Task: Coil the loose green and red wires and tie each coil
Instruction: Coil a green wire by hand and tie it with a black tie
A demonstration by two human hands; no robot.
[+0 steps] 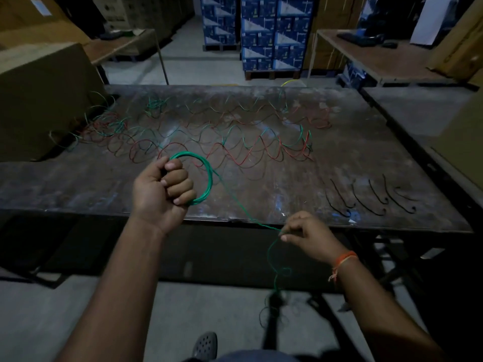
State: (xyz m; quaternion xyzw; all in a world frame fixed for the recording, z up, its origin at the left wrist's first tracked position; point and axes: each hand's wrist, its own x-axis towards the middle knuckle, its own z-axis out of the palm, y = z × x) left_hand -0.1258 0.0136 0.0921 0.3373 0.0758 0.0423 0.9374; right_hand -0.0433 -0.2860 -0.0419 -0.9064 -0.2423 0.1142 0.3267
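Left hand (pixel 163 188) closed round 1 side of a green coil (pixel 206 176), held just above the tabletop's near edge. Right hand (pixel 304 232) pinches the free green wire (pixel 236 202) running from the coil past that edge and trailing toward the floor. Loose red and green wires (pixel 235 142) sprawl across the tabletop (pixel 78 178); black ties (pixel 366 202) lie near its right front corner. The wire looks light, springy and slick, so loops should be gripped firmly where they overlap.
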